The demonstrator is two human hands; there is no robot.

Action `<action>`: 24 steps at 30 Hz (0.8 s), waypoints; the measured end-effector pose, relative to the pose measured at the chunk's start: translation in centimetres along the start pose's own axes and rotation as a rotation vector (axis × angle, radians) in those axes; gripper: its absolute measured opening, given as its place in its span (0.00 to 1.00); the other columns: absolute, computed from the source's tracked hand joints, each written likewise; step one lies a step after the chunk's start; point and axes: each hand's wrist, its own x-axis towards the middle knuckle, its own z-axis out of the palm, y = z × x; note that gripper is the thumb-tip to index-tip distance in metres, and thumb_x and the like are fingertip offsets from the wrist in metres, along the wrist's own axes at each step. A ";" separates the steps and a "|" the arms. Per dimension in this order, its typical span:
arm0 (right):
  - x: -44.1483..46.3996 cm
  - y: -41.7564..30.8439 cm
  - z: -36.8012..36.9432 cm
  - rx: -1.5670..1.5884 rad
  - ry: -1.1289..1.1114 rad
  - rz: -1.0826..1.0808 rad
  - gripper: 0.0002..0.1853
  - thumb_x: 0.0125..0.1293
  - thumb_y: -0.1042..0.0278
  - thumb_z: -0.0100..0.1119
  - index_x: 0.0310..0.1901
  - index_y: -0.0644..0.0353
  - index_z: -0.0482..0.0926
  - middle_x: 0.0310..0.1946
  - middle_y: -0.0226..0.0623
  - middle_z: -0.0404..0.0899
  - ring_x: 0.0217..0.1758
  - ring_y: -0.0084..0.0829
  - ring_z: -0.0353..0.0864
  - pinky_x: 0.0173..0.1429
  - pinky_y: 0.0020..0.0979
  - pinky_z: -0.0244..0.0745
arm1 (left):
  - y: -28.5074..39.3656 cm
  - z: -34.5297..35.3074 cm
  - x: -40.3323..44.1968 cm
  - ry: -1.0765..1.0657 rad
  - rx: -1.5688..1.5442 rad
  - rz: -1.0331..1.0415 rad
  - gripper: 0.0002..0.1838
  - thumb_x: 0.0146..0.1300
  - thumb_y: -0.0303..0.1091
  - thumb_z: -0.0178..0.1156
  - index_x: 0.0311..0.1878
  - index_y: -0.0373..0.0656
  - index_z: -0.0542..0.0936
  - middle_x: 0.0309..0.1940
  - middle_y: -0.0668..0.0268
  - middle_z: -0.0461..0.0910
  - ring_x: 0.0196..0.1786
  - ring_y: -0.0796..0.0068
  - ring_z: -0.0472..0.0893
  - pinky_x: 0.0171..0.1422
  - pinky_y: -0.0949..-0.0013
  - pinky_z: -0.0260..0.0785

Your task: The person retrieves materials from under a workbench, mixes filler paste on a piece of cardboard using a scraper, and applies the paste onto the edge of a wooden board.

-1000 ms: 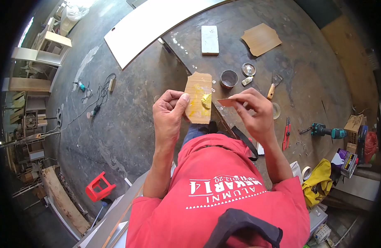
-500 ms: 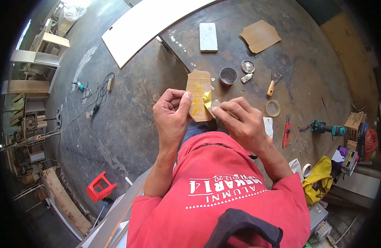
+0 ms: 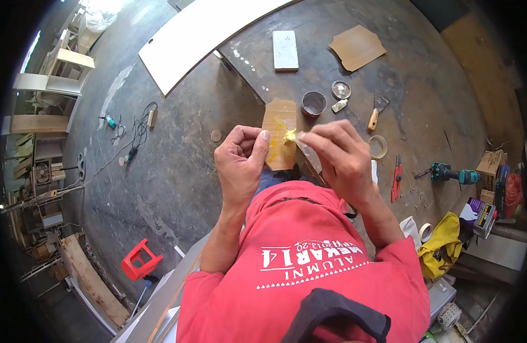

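Note:
My left hand (image 3: 242, 157) pinches the left edge of a small wood-grain board (image 3: 280, 117), which has yellow smears across its face. Closed fingers of my right hand (image 3: 342, 157) grip a small flat spreader, mostly hidden and blurred. A lump of yellow putty (image 3: 290, 136) sits at the spreader's tip, over the board's right side. Just beyond the board stands an open tin (image 3: 314, 104) with dark contents. Beside the tin are a round lid (image 3: 341, 90) and a small white tube (image 3: 339, 106).
A wooden-handled putty knife (image 3: 377, 112), a tape roll (image 3: 377, 147), red-handled cutter (image 3: 397, 178) and teal drill (image 3: 453, 175) lie to the right. Farther off are a white block (image 3: 285, 51), a brown board piece (image 3: 358, 48) and a long white panel (image 3: 200, 40). A red stool (image 3: 140, 259) is lower left.
My right hand has turned and risen slightly; the putty lump has gathered at the spreader's tip and moved a little down the board. The board has shifted slightly right in my left hand.

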 end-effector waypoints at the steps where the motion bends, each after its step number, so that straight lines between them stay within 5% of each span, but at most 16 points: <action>1: 0.2 0.3 0.1 -0.039 0.026 0.006 0.17 0.49 0.80 0.68 0.44 0.59 0.85 0.40 0.32 0.83 0.42 0.35 0.82 0.40 0.34 0.82 | 0.0 0.1 -0.1 -0.002 0.000 0.000 0.06 0.72 0.28 0.64 0.40 0.34 0.81 0.31 0.69 0.84 0.31 0.89 0.79 0.33 0.81 0.71; 16: -1.4 0.9 0.7 0.273 -0.160 0.051 0.16 0.51 0.80 0.70 0.44 0.58 0.85 0.38 0.31 0.84 0.40 0.33 0.83 0.40 0.33 0.82 | -0.8 -0.5 0.5 0.023 0.020 -0.039 0.08 0.73 0.30 0.63 0.42 0.34 0.81 0.31 0.65 0.86 0.30 0.86 0.82 0.30 0.79 0.73; 19: -1.1 0.9 0.1 0.297 0.018 0.088 0.18 0.51 0.79 0.72 0.46 0.57 0.87 0.40 0.32 0.84 0.41 0.33 0.84 0.40 0.32 0.83 | -1.9 -1.1 1.1 -0.032 -0.029 -0.102 0.09 0.73 0.33 0.63 0.44 0.35 0.79 0.30 0.65 0.85 0.28 0.84 0.82 0.28 0.79 0.73; 24: -2.9 2.2 2.7 0.104 0.074 -0.130 0.18 0.52 0.76 0.72 0.47 0.58 0.88 0.44 0.32 0.84 0.45 0.33 0.85 0.39 0.30 0.85 | -3.4 -1.7 1.7 -0.163 -0.509 -0.303 0.08 0.73 0.31 0.62 0.46 0.36 0.78 0.35 0.63 0.85 0.33 0.79 0.86 0.35 0.75 0.81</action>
